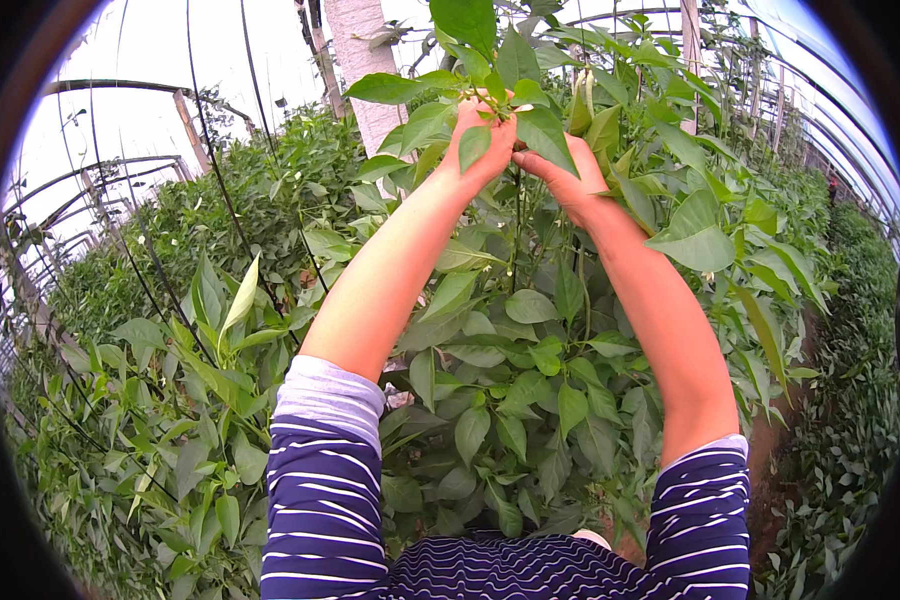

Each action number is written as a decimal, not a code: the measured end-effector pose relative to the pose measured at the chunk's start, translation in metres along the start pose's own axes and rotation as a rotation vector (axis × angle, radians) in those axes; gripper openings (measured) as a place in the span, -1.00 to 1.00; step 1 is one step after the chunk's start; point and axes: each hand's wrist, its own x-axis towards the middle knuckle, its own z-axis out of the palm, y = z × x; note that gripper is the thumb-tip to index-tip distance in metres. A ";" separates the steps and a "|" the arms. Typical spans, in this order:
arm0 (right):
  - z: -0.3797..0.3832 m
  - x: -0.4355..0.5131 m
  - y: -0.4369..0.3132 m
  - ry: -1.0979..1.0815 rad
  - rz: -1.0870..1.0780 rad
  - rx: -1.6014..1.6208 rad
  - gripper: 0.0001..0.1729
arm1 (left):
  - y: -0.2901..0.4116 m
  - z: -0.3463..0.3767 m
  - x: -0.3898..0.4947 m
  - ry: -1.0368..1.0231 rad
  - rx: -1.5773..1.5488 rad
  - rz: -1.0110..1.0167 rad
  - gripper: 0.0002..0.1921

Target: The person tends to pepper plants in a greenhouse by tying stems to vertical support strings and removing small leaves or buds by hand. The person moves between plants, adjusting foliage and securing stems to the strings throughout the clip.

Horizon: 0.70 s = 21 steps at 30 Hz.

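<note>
Both arms reach up and forward to the top of a tall pepper plant (529, 307). My left hand (487, 139) has its fingers closed around a leafy pepper shoot (499, 82), near a small white flower (523, 108). Just right of it and partly behind a leaf is my right hand (570, 176), its thumb and fingers close to the stem below the shoot. Leaves hide most of its fingertips, so whether it pinches anything does not show. A thin dark stem or string runs down beneath the hands.
Dense pepper plants (157, 420) fill the left side, with dark strings (217, 165) rising among them. A pale post (367, 67) stands behind the hands. At the right, a bare soil path (784, 450) runs between rows under the curved greenhouse frame (832, 127).
</note>
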 end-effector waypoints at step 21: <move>0.031 0.024 0.011 0.074 0.071 -0.007 -0.80 | -0.039 -0.022 -0.012 0.039 -0.101 0.045 -0.54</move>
